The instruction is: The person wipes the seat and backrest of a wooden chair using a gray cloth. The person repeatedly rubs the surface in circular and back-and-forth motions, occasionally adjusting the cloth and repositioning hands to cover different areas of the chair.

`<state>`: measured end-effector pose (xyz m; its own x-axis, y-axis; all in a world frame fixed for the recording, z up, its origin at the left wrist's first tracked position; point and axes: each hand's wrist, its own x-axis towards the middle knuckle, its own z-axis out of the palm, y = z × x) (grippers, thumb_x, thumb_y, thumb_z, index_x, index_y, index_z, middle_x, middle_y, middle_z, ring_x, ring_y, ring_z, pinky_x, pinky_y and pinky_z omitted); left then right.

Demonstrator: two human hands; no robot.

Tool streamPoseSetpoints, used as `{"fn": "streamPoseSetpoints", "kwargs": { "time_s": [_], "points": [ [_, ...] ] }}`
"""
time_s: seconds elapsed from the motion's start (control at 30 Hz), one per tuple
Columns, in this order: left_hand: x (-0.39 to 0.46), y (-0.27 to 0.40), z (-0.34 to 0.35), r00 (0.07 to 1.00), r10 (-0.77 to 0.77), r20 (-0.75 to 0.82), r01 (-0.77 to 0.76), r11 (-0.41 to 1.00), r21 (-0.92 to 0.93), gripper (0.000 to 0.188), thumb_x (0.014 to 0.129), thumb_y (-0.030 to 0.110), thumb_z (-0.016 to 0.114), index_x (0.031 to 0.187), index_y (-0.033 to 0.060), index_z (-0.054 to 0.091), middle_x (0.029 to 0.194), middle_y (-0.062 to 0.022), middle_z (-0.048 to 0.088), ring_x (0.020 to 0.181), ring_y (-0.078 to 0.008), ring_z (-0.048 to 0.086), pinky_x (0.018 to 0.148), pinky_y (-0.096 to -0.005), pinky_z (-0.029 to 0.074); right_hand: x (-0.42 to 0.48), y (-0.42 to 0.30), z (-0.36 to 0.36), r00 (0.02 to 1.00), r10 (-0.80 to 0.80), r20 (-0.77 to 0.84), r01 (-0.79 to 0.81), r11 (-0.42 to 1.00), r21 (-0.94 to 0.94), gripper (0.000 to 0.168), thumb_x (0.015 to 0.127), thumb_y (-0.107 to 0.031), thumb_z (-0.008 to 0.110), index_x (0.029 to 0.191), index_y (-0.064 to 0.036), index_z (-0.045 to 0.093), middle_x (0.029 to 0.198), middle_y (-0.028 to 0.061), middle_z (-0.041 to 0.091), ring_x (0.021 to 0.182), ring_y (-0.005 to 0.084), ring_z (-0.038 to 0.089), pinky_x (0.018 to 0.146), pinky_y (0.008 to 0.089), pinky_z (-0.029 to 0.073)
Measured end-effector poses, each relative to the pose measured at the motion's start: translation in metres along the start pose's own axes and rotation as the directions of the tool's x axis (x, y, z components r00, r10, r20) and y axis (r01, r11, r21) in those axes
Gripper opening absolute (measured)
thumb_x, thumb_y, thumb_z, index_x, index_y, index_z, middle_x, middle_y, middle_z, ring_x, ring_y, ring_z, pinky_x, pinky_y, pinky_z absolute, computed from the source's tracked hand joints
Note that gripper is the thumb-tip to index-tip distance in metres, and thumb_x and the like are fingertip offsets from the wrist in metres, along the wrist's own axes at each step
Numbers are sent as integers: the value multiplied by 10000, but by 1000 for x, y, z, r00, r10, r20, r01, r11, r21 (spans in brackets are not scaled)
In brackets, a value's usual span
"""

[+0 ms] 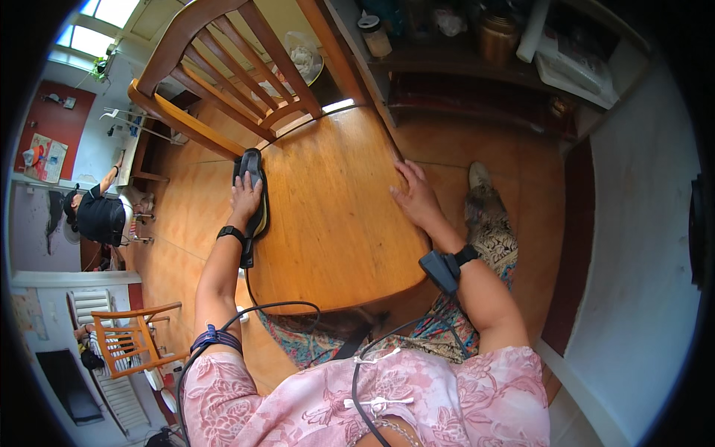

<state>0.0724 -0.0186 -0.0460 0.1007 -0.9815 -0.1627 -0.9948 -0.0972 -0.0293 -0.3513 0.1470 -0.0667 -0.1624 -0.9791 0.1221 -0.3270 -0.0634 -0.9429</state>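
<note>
In front of me stands a wooden chair with a broad, glossy brown seat (335,212) and a slatted backrest (240,72). A long black padded item (258,215), perhaps a pouch or case, lies along the seat's left edge. My left hand (246,194) rests flat over this item, fingers slightly apart, and covers part of it. At the right edge of the seat, my right hand (414,195) touches the wood with its fingertips, thumb and fingers spread. Both wrists wear black bands; the right band carries a dark box-shaped device (440,271).
A dark shelf (435,64) at upper right holds a lidded jar (374,36) and a copper-coloured canister (497,39). Beyond the backrest sits a bag-lined bin (304,64). Another wooden chair (134,341) and a seated person (100,218) are at left. A black cable (357,380) crosses my lap.
</note>
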Motion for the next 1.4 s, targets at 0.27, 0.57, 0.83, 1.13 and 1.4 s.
{"fn": "streamPoseSetpoints", "kwargs": {
  "time_s": [0.27,0.57,0.83,1.13,1.4],
  "points": [
    [-158,125,-24,659,748,76,-752,657,51,621,816,398,460,1331,98,288,1424,-182,122,1308,-397,80,1026,-541,82,3,0,-4,1000,6,2,-6,1000,0,494,759,-173,594,1215,-67,434,1307,169,346,1157,327,407,921,337,376],
    [-195,138,-28,5,971,239,-991,37,-131,605,800,581,377,1247,177,431,1360,-169,290,1265,-409,207,1011,-556,120,6,10,7,997,5,-73,2,996,85,452,874,-261,465,1245,-18,378,1257,199,413,1171,324,398,952,357,339],
    [-10,219,-18,690,708,-154,-703,705,90,587,835,488,388,1315,155,332,1378,-179,250,1254,-411,220,1003,-532,177,5,-10,-1,980,174,-96,-134,936,327,515,905,-360,394,1277,-10,324,1251,221,423,1157,306,431,938,350,347],
    [-121,270,-16,370,929,1,-923,368,109,617,847,506,354,1333,129,306,1404,-197,191,1288,-414,144,1015,-536,119,10,6,-2,897,176,-406,-63,959,276,611,906,-441,316,1256,60,328,1261,261,374,1184,354,358,986,374,282],
    [-264,150,-16,244,954,172,-966,254,-39,602,814,556,389,1248,141,430,1384,-188,241,1298,-410,121,1027,-547,51,14,28,-15,922,301,-245,-144,853,502,567,911,-449,329,1268,-9,354,1268,177,410,1174,273,390,965,327,306]
  ]
}}
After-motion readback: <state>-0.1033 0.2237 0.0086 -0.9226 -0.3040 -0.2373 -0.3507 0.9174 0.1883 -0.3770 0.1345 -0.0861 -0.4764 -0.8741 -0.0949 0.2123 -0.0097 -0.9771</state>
